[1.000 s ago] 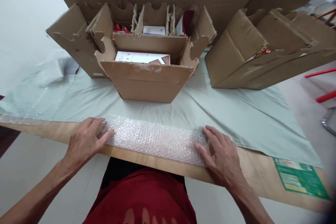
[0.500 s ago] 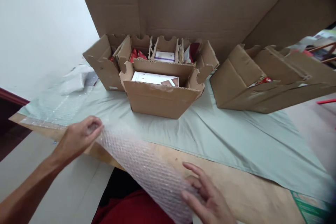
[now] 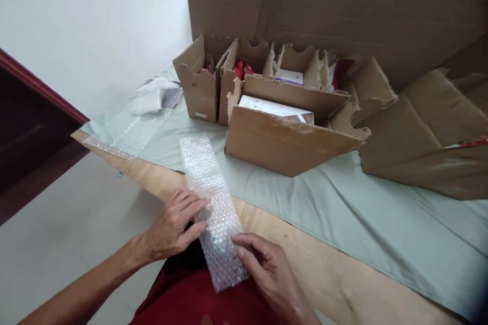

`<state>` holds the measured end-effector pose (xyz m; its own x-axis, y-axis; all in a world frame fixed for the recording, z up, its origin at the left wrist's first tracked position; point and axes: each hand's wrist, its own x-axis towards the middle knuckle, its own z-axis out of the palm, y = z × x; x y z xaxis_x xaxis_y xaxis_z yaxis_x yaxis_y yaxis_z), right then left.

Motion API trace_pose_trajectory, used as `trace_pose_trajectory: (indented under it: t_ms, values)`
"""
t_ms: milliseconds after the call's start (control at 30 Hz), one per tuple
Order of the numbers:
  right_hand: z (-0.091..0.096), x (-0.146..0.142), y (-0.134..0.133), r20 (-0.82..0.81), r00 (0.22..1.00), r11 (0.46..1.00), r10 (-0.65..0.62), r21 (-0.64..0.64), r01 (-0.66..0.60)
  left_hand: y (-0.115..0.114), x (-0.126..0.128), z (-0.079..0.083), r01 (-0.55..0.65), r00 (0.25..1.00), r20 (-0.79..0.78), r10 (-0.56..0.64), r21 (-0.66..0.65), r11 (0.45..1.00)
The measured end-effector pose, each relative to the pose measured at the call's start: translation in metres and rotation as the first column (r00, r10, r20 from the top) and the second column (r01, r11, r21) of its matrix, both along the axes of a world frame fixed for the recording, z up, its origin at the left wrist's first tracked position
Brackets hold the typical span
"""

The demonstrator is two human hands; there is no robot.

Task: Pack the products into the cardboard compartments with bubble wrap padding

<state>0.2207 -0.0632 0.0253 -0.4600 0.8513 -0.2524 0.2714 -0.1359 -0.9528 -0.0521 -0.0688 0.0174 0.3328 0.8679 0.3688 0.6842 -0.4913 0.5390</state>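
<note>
A long narrow strip of bubble wrap (image 3: 213,183) lies slantwise over the table's front edge, its near end hanging above my lap. My left hand (image 3: 177,221) rests on the strip's left side, fingers stretched out and thumb apart from them. At the opposite edge, my right hand (image 3: 265,264) has thumb and forefinger close together on the wrap, pinching it. The strip looks flat and perhaps folded into layers; nothing inside it can be made out.
An open cardboard box (image 3: 267,144) with a white carton (image 3: 267,106) inside stands beyond the strip. Several cardboard bins (image 3: 198,86) are behind it, another (image 3: 404,147) at right. White packets (image 3: 148,101) and clear wrap (image 3: 131,137) lie left on the green cloth (image 3: 324,198).
The view has swung left. The strip has turned to point away from me, its far end now on the cloth. My left hand has come closer to my right, releasing the strip's end.
</note>
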Motion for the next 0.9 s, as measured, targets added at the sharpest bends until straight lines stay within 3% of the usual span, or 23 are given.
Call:
trace_pose_trajectory:
  t_ms: [100,200,267,333,433,533,633,700,767,833,900]
  values:
    - [0.022,-0.013,0.014,-0.147,0.989,0.981,-0.018,-0.196,-0.012,-0.019,-0.005,-0.012,0.063,0.956,0.293,-0.017,-0.149,0.987]
    - [0.032,-0.041,0.045,-0.347,0.935,0.971,-0.08,-0.238,-0.006,-0.018,-0.008,-0.019,0.053,0.905,0.423,0.045,-0.216,0.975]
    - [0.027,-0.063,0.067,-0.408,0.908,0.968,-0.092,-0.251,-0.015,-0.015,-0.002,-0.023,-0.096,0.899,0.391,0.197,-0.262,0.96]
    - [0.016,-0.08,0.084,-0.366,0.925,0.962,-0.097,-0.274,-0.008,-0.013,0.009,-0.027,-0.284,0.864,0.349,0.364,-0.26,0.923]
    - [-0.003,-0.093,0.093,-0.262,0.962,0.969,-0.078,-0.248,0.012,-0.008,0.021,-0.031,-0.479,0.832,0.263,0.488,-0.103,0.872]
    - [-0.009,-0.089,0.086,-0.243,0.97,0.988,-0.013,-0.154,-0.025,-0.005,0.022,-0.032,-0.506,0.86,0.111,0.498,0.069,0.86]
    - [-0.003,-0.075,0.073,-0.151,0.984,0.992,0.099,0.087,-0.087,-0.003,0.015,-0.029,-0.492,0.868,-0.023,0.496,0.087,0.866]
    - [0.0,-0.065,0.067,0.029,0.985,0.92,0.168,0.355,-0.167,-0.002,0.009,-0.028,-0.473,0.872,-0.094,0.48,0.081,0.877]
    - [-0.003,-0.058,0.064,0.267,0.946,0.756,0.182,0.577,-0.308,0.0,0.005,-0.027,-0.444,0.882,-0.126,0.453,0.094,0.891]
    - [-0.008,-0.055,0.064,0.46,0.876,0.588,0.146,0.671,-0.451,0.0,0.003,-0.025,-0.437,0.885,-0.119,0.451,0.127,0.891]
    - [-0.013,-0.055,0.066,0.555,0.826,0.474,0.099,0.703,-0.53,-0.003,0.002,-0.022,-0.432,0.889,-0.088,0.45,0.171,0.886]
